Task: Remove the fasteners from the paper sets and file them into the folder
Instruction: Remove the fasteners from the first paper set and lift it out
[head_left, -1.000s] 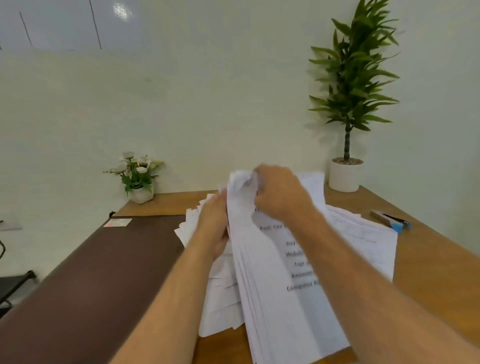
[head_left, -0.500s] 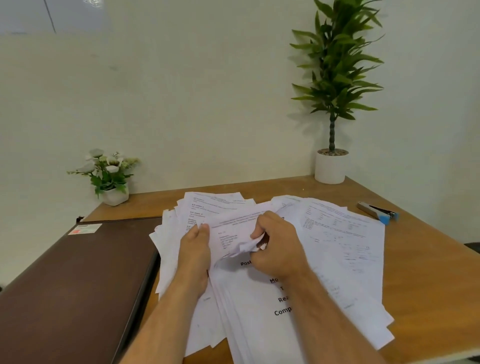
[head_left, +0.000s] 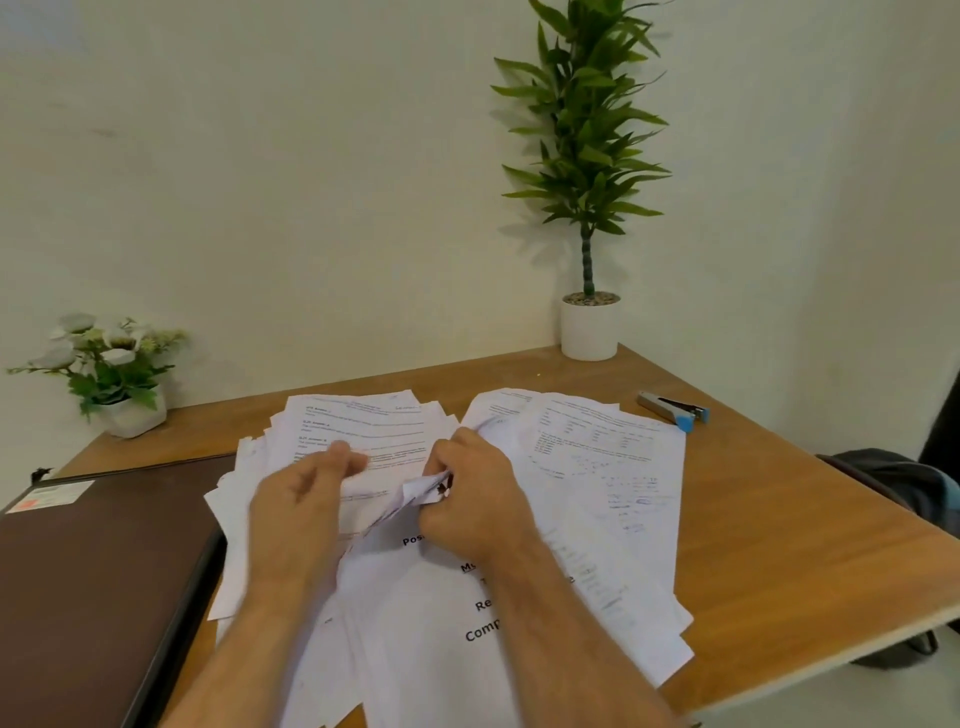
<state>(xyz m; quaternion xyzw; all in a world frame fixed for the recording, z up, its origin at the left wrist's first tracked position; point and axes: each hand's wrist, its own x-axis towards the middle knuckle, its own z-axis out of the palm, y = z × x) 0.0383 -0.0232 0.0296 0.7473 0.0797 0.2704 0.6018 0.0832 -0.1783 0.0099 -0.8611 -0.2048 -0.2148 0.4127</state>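
Hidden, cropped and blurred parts

The left hand (head_left: 298, 506) is motion-blurred, so its grip is unclear. The right hand (head_left: 475, 499) covers part of the crumpled paper corner (head_left: 423, 488); any fastener there is too small to identify. The folder (head_left: 88, 582) runs off the frame's left and bottom edges.

We are looking through one head-worn wide-angle camera, facing forward and down across the worktop (head_left: 779, 519) toward the wall corner at twelve o'clock. We are sitting close: both forearms are entering from six o'clock, and the hands and papers (head_left: 597, 467) are filling the near centre. The folder (head_left: 93, 571) is lying at eight o'clock, the tall plant (head_left: 587, 156) at one o'clock. No second view is sharing the scene.
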